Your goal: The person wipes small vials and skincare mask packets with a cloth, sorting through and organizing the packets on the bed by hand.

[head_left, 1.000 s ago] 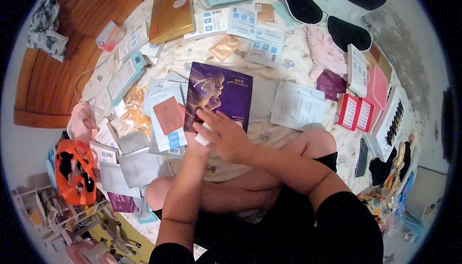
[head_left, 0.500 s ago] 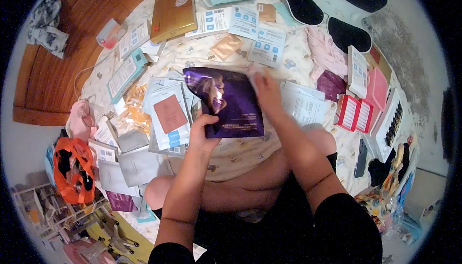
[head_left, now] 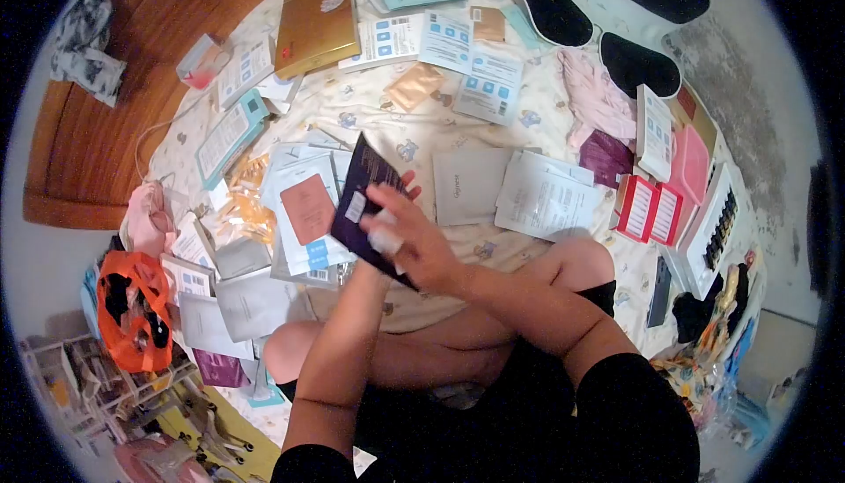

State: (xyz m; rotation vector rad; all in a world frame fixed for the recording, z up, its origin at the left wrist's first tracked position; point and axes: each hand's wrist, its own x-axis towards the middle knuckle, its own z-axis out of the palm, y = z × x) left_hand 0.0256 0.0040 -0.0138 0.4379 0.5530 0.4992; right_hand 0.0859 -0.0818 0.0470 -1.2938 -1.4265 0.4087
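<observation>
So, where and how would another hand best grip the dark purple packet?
Probably by the top corner of the dark purple packet, from the far side, pinching across its thin edge: the packet is tilted, that corner juts out free, and lower down the left hand is behind, the right hand in front.

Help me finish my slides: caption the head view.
Left hand holds a dark purple packet from behind, right hand in front, amid sachets and boxes on a patterned sheet.

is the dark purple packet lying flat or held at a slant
Held at a slant: the packet leans diagonally, right hand in front, left fingertips behind.
</observation>
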